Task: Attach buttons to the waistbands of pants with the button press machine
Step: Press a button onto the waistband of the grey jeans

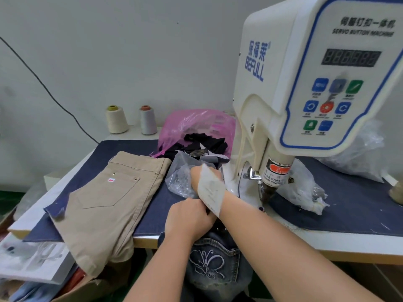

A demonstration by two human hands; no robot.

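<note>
While your left hand (187, 219) grips the dark embroidered denim pants (209, 253) hanging at the table edge (327, 243), and your right hand (204, 177) reaches into the clear plastic bag (178, 182) with fingers I cannot see, hold this soft, heavy cloth by its thick waistband.

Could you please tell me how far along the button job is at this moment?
Looks done: folded tan pants lie aside. In hand: left hand grips the dark embroidered jeans near their waistband; right hand reaches into the clear plastic bag. Left: pressing under the white button machine.
</note>
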